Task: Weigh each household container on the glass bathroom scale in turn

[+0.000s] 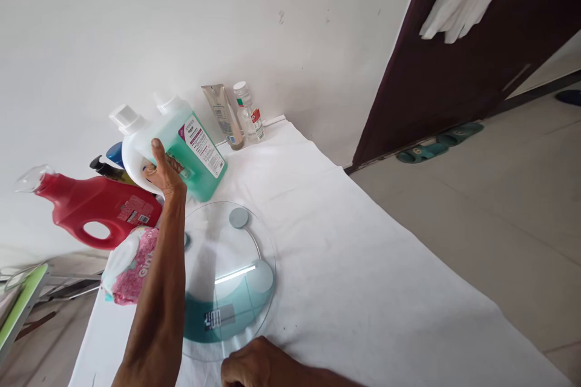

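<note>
My left hand (167, 170) is closed around the side of a white bottle with a white cap (131, 133), thumb pointing up. The bottle leans against a green-filled clear jug (200, 157) with a printed label. Below my left forearm lies a round glass bathroom scale (236, 278) with a teal band and a lit digital display (212, 318). My right hand (256, 363) is curled into a fist at the near edge of the scale, its lower part cut off by the frame. My left forearm hides part of the scale's left side.
Left of the jug stand a red detergent bottle (100, 202), a dark pump bottle (106, 169) and a pink tissue pack (131, 266). A squeeze tube (222, 115) and a small clear bottle (249, 112) stand by the wall. Green slippers (422, 152) lie on the floor beside a dark door (454, 84).
</note>
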A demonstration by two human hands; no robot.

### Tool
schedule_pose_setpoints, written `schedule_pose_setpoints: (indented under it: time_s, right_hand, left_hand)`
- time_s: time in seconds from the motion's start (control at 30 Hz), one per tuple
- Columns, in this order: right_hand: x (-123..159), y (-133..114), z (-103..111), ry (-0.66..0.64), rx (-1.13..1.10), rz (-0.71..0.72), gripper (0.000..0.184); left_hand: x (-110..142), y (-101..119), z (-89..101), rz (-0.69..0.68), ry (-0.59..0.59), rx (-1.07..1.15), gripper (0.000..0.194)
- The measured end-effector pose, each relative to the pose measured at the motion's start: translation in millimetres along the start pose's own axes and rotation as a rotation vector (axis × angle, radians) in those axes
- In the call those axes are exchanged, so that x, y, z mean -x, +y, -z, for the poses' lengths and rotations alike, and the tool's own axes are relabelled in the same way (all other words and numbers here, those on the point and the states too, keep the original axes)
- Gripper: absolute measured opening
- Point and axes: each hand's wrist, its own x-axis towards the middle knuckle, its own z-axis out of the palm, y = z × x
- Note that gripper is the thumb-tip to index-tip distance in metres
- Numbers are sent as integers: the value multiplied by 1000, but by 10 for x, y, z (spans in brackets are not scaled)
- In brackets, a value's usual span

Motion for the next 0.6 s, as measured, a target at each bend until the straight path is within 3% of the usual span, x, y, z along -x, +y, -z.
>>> schedule_pose_setpoints:
  time_s: [0.13,0.2,0.3,0.4,0.43,0.5,0.53,0.6]
  right_hand:
    - [47,-162,62,6,-7,-22,29]
    - [75,-245,93,29,-14,-32,26]
    - [93,-303,109,46,-6,-57,23]
    - [82,-290,94,35,13,-84,23]
    - [76,-279,86,35,19,-86,23]
    - [69,-260,68,41,30,-74,23]
    - [67,-255,61,45,34,-68,23]
    - [66,-253,54,38,42,-72,23]
  left_hand:
    - [9,-57,14,-31,37,-52,56]
    - [17,-4,73,-42,-3,-146,53]
    - [75,184,208,-76,-31,-418,50]
    - [229,453,256,-234,115,-593,54]
    - [295,542,216,-342,143,-617,63]
    - [415,687,18,-596,84,-649,75]
    - [454,731,-138,-706,-37,-638,73]
    - [456,748,-527,-773,-278,-645,63]
